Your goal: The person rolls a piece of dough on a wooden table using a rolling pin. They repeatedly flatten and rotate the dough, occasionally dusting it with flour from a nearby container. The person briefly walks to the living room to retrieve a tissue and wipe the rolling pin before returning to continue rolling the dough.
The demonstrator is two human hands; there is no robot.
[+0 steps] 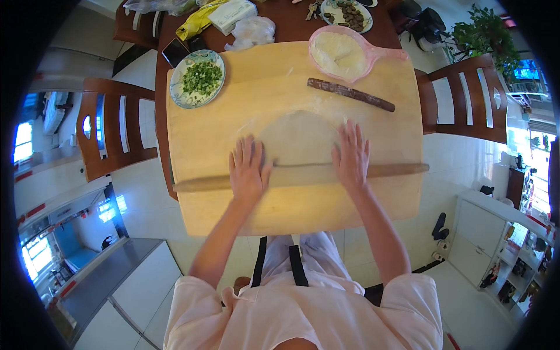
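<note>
A long wooden rolling pin [398,170] lies across the floured wooden board [300,217]. Part of a thin, pale dough sheet [300,135] spreads flat beyond the pin, and its near part appears wrapped around the pin's middle. My left hand [249,169] lies over the pin at the dough's left side, fingers stretched forward. On the right side, my right hand [352,156] presses palm down over the pin with its fingers extended. Neither hand is curled round the wood. Slight blur softens the left hand and the pin's left end.
Chopped greens fill a patterned plate [175,87] at the board's far left. Toward the far right are a pink handled scoop [389,53] holding flour and a short dark rolling pin [351,94]. Behind sit a plastic bag [252,32] and a phone [175,52]. Chairs flank the table.
</note>
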